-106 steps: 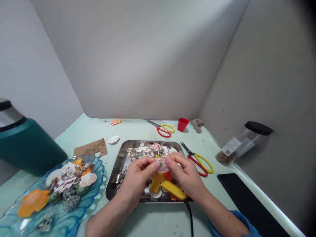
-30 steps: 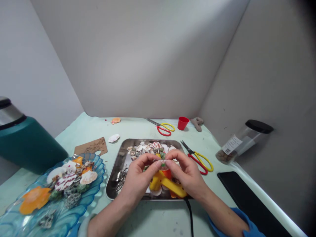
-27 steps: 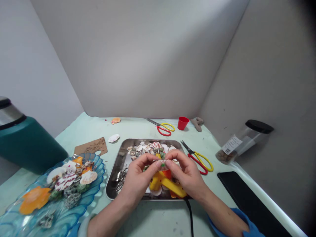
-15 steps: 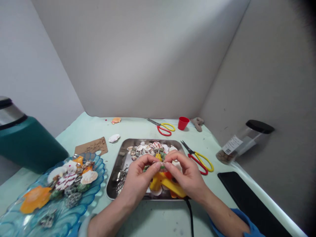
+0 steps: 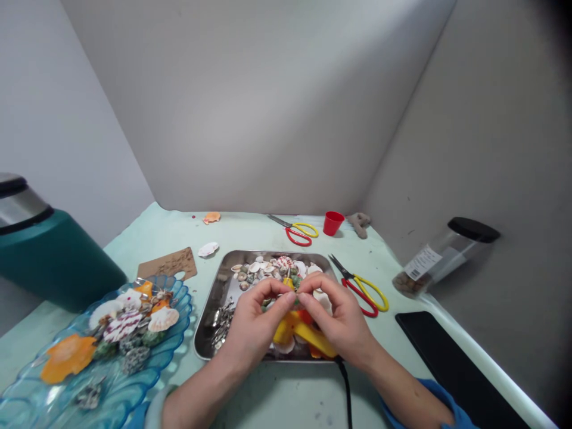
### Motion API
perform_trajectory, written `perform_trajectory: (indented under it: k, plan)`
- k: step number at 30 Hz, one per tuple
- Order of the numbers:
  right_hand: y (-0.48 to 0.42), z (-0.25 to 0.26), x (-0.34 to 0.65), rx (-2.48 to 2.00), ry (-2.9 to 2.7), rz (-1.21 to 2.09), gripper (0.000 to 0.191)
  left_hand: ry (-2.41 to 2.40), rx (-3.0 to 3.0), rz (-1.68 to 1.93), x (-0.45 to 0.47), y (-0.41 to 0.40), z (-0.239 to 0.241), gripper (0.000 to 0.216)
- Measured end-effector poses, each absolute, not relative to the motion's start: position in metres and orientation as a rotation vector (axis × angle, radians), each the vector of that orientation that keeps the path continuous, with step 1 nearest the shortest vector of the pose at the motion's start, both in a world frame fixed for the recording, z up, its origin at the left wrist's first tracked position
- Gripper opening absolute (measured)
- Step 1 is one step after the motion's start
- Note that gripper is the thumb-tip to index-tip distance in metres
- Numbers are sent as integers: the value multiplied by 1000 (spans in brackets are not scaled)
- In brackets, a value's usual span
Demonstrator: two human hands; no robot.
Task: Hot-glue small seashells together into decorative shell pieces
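Note:
My left hand (image 5: pixel 258 316) and my right hand (image 5: pixel 338 313) meet fingertip to fingertip over the metal tray (image 5: pixel 206 333). Both are closed in a pinch around something tiny and greenish that the fingertips mostly hide. Below them in the tray lies a yellow glue gun (image 5: pixel 313 338) with a red part, its black cord (image 5: pixel 345 387) running off the near edge. Small shells (image 5: pixel 257 266) fill the far side of the tray. A heap of small metal pieces (image 5: pixel 222 325) lies at its left, next to my left hand.
Left stand a blue scalloped dish (image 5: pixel 172 351) of shells, a brown card (image 5: pixel 167 265) and a green bottle (image 5: pixel 58 256). Two scissors, one near (image 5: pixel 364 289) and one far (image 5: pixel 297 231), a red cup (image 5: pixel 333 223), a clear jar (image 5: pixel 440 256) and a black phone-like slab (image 5: pixel 451 357) lie beyond and right.
The fingertips have drawn closer together, covering more of the small thing between them. The view has shifted very slightly; everything else stays put.

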State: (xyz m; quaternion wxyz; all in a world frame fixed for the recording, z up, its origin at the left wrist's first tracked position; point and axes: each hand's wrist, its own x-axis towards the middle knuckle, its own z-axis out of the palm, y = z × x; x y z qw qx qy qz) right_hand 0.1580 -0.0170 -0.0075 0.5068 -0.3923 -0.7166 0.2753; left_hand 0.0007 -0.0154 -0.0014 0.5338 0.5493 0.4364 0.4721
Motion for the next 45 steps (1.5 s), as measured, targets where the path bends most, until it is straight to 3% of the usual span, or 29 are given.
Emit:
perform_trajectory:
  k: [10, 15, 26, 35, 42, 45]
  plan:
    - [-17, -7, 156, -1090, -1752, 635, 11, 992, 1045, 1289, 1, -12, -1, 14]
    - [-17, -9, 157, -1070, -1668, 582, 11, 1004, 1009, 1269, 4, -12, 2, 31]
    - [-22, -9, 155, -1029, -1806, 132, 8, 907, 997, 1129, 6, -16, 4, 35]
    - [-22, -5, 157, -926, -1930, 133, 24, 776, 1071, 1080, 4, -15, 3, 30]
    - [-23, -8, 156, -1009, -1866, 140, 5, 802, 979, 1127, 3, -12, 0, 16]
    - [-21, -9, 155, -1071, -1830, 203, 6, 776, 1020, 1121, 4, -14, 3, 17]
